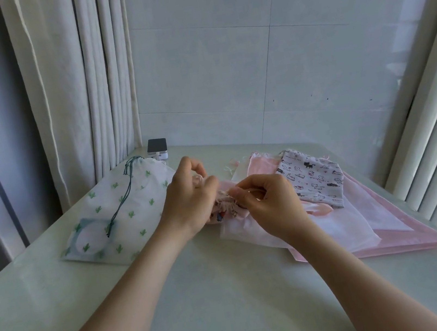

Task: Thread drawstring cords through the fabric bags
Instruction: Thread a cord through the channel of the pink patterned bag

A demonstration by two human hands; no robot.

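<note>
Fingers (240,190) of the right hand (271,200) pinch the gathered mouth of a small pink bag (225,207) at frame centre, while the left hand (188,198) grips the same bunched fabric (cord itself too small to make out). Beside them, right of centre, lies a cat-print bag (314,178).

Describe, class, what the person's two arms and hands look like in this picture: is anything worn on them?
The left hand and right hand are bare, without gloves; no watch, bracelet or ring shows. Both arms are uncovered right to the picture's edge, with no sleeve in view.
</note>
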